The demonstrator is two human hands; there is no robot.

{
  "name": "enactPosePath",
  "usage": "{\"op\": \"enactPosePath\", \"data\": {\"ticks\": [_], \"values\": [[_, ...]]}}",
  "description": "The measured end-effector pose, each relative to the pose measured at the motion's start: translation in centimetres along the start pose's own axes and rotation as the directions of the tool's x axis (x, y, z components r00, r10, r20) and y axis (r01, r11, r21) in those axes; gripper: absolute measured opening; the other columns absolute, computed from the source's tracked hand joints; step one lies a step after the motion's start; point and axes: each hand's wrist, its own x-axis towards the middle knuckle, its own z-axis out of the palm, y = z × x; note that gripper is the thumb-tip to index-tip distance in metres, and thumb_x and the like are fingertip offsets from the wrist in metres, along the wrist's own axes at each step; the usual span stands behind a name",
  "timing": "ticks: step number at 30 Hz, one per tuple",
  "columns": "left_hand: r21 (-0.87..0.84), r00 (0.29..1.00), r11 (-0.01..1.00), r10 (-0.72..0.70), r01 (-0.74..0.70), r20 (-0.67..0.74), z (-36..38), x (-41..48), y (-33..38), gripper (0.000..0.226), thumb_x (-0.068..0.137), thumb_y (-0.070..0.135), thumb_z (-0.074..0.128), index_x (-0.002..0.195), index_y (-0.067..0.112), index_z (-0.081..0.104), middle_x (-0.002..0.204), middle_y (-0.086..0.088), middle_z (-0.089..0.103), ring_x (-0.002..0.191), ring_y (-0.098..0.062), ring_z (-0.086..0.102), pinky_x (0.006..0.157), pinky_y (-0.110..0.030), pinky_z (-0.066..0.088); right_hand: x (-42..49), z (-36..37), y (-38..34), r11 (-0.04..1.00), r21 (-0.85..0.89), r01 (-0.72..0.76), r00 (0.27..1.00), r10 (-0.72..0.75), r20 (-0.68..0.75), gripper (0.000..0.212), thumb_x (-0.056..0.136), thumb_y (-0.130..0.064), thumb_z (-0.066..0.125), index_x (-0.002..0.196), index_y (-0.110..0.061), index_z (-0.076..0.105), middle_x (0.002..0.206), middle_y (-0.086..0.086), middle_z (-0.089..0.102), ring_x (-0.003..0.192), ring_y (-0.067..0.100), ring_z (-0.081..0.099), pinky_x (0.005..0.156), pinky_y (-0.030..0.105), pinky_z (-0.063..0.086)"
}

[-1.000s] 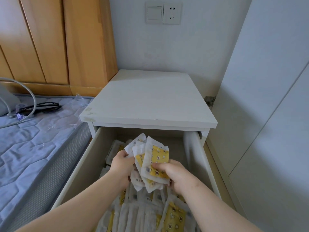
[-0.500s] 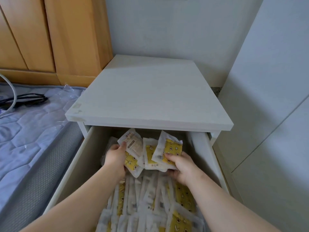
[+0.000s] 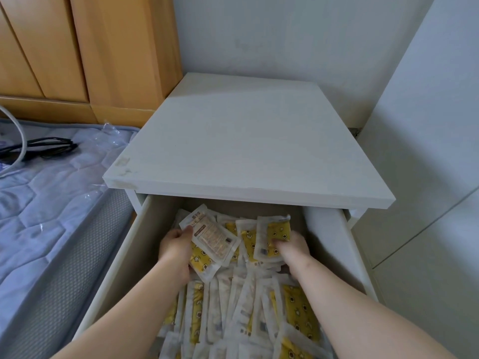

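An open white drawer point(image 3: 337, 244) of a bedside cabinet is packed with several white and yellow sachets point(image 3: 243, 301), most standing on edge in rows. Both of my hands reach into its back part. My left hand point(image 3: 175, 248) holds a few sachets point(image 3: 212, 235) at their left side, thumb on the top one, whose printed back faces up. My right hand point(image 3: 294, 248) grips a yellow-fronted sachet point(image 3: 272, 235) from the right. The bunch lies low, against the sachets beneath it.
The cabinet top point(image 3: 246, 141) overhangs the drawer's rear. A mattress point(image 3: 51, 193) with black cables point(image 3: 39, 149) lies on the left, against wooden wardrobe doors point(image 3: 90, 47). White closet panels point(image 3: 427, 177) stand close on the right.
Both hands have lowered the bunch of sachets from above the drawer down into its back part. The bunch has spread apart, and the view has tilted downward.
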Motion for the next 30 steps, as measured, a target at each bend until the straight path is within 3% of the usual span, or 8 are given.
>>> {"op": "enactPosePath", "data": {"ticks": [2,7,13,17,21,25,28,30], "values": [[0.006,1.000,1.000,0.008,-0.008,0.000,0.1,0.1,0.1,0.014,0.098,0.024,0.049,0.084,0.023,0.048,0.083,-0.007,0.062,0.072,-0.024,0.062,0.066,-0.038,0.052,0.1,0.4,0.0,0.997,-0.076,0.013,1.000,-0.012,0.011,0.020,0.090,-0.018,0.062,0.108,-0.009,0.059,0.111,0.012,0.064,0.096,0.026,0.060,0.083,0.034,0.049],[0.012,1.000,0.999,0.031,-0.031,0.000,0.0,0.2,0.2,0.010,0.098,0.025,0.049,0.107,0.021,0.050,0.090,-0.007,0.063,0.077,-0.025,0.062,0.077,-0.042,0.054,-0.7,1.2,-0.7,0.961,-0.272,0.048,0.999,-0.043,0.026,0.048,0.087,-0.022,0.067,0.126,-0.005,0.045,0.125,0.013,0.056,0.115,0.030,0.056,0.084,0.031,0.048],[-0.003,0.999,0.999,0.046,-0.046,-0.006,-0.2,0.6,0.2,0.011,0.098,0.024,0.049,0.108,0.021,0.050,0.086,-0.005,0.061,0.072,-0.022,0.061,0.062,-0.035,0.052,-1.3,1.9,-1.2,0.954,-0.283,0.095,0.994,-0.079,0.070,0.048,0.089,-0.020,0.065,0.130,-0.006,0.044,0.131,0.013,0.054,0.121,0.028,0.053,0.092,0.030,0.044],[0.003,0.999,0.999,0.049,-0.049,0.003,-0.2,0.7,0.1,0.008,0.098,0.025,0.049,0.103,0.019,0.052,0.088,-0.007,0.062,0.073,-0.023,0.062,0.065,-0.037,0.053,-1.0,1.1,-0.6,0.937,-0.335,0.098,0.994,-0.109,-0.014,0.037,0.090,-0.023,0.062,0.123,-0.011,0.051,0.124,0.009,0.059,0.114,0.028,0.057,0.086,0.031,0.047],[0.017,0.998,0.998,0.056,-0.056,0.010,-0.2,0.5,0.2,0.013,0.097,0.025,0.050,0.086,0.020,0.052,0.088,-0.008,0.063,0.074,-0.024,0.063,0.070,-0.040,0.054,-1.0,0.7,-0.2,0.865,-0.491,0.103,0.995,-0.092,0.047,0.052,0.086,-0.037,0.065,0.131,-0.017,0.049,0.135,0.009,0.047,0.123,0.029,0.048,0.098,0.036,0.044],[0.031,0.996,0.996,0.083,-0.084,0.010,-0.3,0.3,0.4,0.014,0.096,0.024,0.051,0.084,0.018,0.054,0.087,-0.008,0.063,0.073,-0.023,0.063,0.070,-0.039,0.054,-2.0,1.2,-0.7,0.833,-0.531,0.157,0.986,-0.162,0.037,0.059,0.089,-0.040,0.060,0.139,-0.017,0.041,0.141,0.012,0.035,0.128,0.030,0.041,0.098,0.037,0.041],[0.073,0.991,0.989,0.121,-0.125,0.047,-0.2,-0.1,0.6,0.011,0.096,0.024,0.052,0.088,0.017,0.056,0.090,-0.009,0.065,0.076,-0.023,0.064,0.066,-0.037,0.054,-3.2,1.4,-1.9,0.903,-0.344,0.256,0.960,-0.278,-0.016,0.057,0.092,-0.048,0.051,0.140,-0.021,0.040,0.142,0.010,0.039,0.130,0.028,0.039,0.100,0.039,0.040],[0.088,0.987,0.987,0.125,-0.134,0.104,0.1,-0.5,0.7,0.009,0.096,0.024,0.052,0.092,0.018,0.057,0.091,-0.009,0.066,0.079,-0.025,0.066,0.066,-0.038,0.054,-3.8,1.3,-2.9,0.960,-0.076,0.271,0.957,-0.260,0.125,0.058,0.089,-0.053,0.054,0.137,-0.022,0.043,0.138,0.003,0.046,0.125,0.021,0.045,0.095,0.032,0.040]]}}
